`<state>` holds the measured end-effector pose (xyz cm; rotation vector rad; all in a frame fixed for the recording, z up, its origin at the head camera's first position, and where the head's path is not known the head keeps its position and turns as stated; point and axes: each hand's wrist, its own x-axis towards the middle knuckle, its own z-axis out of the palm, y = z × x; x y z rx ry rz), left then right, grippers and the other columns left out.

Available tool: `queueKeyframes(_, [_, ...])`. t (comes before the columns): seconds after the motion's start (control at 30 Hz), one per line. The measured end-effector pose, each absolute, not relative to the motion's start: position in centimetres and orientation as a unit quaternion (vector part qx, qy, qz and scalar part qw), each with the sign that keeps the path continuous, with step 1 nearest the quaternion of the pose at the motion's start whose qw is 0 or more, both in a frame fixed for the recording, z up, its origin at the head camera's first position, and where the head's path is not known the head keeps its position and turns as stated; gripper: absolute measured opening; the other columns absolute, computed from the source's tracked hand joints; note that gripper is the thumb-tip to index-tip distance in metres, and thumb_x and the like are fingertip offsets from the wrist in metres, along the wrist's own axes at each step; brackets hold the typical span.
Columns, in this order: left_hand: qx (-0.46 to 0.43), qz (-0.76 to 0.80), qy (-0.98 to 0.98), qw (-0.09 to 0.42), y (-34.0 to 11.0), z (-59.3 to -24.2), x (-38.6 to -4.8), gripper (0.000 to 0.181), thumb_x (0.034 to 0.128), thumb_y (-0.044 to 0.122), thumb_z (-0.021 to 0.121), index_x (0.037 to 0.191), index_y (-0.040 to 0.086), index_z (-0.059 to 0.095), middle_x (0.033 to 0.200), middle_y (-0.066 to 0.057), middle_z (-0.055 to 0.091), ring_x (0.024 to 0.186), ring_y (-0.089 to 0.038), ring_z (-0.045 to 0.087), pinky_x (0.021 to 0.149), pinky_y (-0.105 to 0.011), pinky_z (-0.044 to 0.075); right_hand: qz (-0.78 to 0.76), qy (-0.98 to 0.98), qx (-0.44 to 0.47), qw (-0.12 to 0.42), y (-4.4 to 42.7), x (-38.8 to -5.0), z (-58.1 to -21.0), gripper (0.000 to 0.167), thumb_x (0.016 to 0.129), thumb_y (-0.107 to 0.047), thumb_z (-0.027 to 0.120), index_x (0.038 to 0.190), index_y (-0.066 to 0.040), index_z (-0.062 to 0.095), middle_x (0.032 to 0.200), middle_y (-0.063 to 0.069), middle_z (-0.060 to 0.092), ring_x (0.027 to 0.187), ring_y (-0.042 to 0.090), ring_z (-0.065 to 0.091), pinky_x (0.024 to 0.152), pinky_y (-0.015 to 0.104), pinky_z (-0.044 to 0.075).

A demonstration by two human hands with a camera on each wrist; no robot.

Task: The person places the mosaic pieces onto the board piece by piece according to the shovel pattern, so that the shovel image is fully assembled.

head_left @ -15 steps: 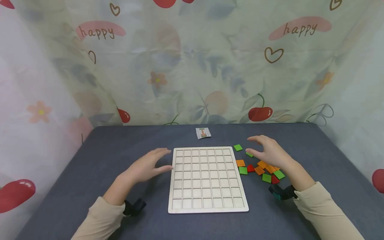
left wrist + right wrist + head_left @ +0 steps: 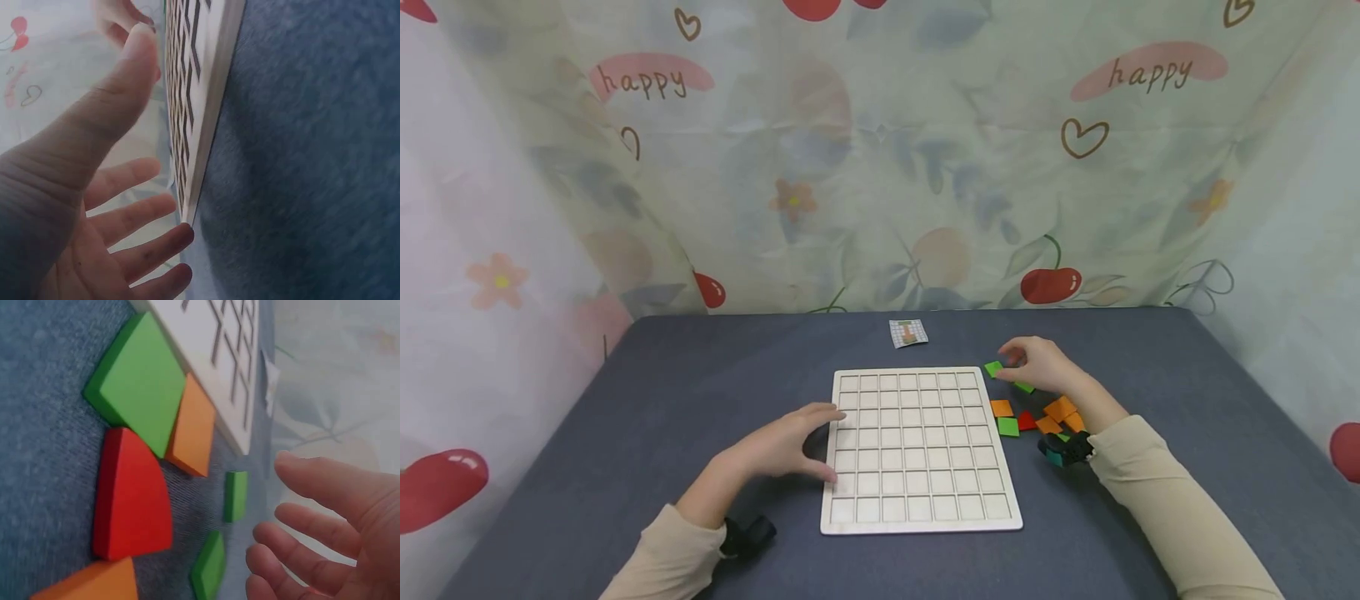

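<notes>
The white board [image 2: 917, 460] lies flat on the tabletop [image 2: 775, 350], and its grid has 7 rows and 7 columns of square cells. Just beside its far right corner lies a thin green tile [image 2: 992, 368]; another green tile [image 2: 1024, 387] is nearer and more to the right. Both are flat, with straight edges, and they lie apart.

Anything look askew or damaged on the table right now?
No visible damage stands out. Loose coloured tiles lie at mixed angles right of the grid board, and the small card beyond it looks slightly skewed.
</notes>
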<state>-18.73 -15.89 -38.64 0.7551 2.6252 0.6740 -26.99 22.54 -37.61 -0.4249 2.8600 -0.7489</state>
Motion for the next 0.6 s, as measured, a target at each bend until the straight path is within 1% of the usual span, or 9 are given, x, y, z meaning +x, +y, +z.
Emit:
queueKeyframes(0.17, [0.286, 0.224, 0.917, 0.163, -15.8, -38.9, -18.5, 0.090, 0.0657, 0.037, 0.083, 0.138, 0.001, 0.042, 0.144, -0.020, 0.039, 0.134, -0.036, 0.038, 0.106, -0.051, 0.035, -0.250, 0.955, -0.121, 0.100, 22.3, -27.7, -38.1, 0.044, 0.084, -0.023, 0.069, 0.117, 0.004, 0.059, 0.104, 0.021, 0.064, 0.094, 0.031, 0.059, 0.079, 0.041, 0.051])
queueKeyframes(0.37, [0.287, 0.214, 0.921, 0.155, -15.7, -39.2, -18.6, 0.088, 0.0642, 0.035, 0.084, 0.136, 0.002, 0.044, 0.142, -0.019, 0.041, 0.131, -0.034, 0.041, 0.104, -0.049, 0.037, -0.248, 0.956, -0.106, 0.116, 22.1, -28.1, -38.4, 0.046, 0.082, -0.023, 0.070, 0.117, 0.004, 0.059, 0.106, 0.022, 0.063, 0.095, 0.032, 0.058, 0.080, 0.041, 0.051])
queueKeyframes(0.47, [0.289, 0.209, 0.922, 0.150, -15.6, -39.2, -18.6, 0.087, 0.0632, 0.035, 0.084, 0.135, 0.003, 0.046, 0.139, -0.017, 0.044, 0.128, -0.033, 0.044, 0.103, -0.048, 0.039, -0.245, 0.957, -0.103, 0.119, 22.0, -28.3, -38.6, 0.046, 0.082, -0.023, 0.071, 0.117, 0.004, 0.059, 0.106, 0.022, 0.063, 0.094, 0.032, 0.058, 0.079, 0.041, 0.050])
queueKeyframes(0.6, [0.281, 0.208, 0.924, 0.155, -15.4, -39.2, -18.7, 0.087, 0.0621, 0.035, 0.085, 0.134, 0.004, 0.047, 0.137, -0.015, 0.045, 0.127, -0.031, 0.045, 0.102, -0.047, 0.040, -0.245, 0.958, -0.093, 0.117, 21.8, -28.5, -38.8, 0.045, 0.082, -0.023, 0.071, 0.116, 0.004, 0.060, 0.106, 0.022, 0.063, 0.095, 0.032, 0.058, 0.080, 0.041, 0.050])
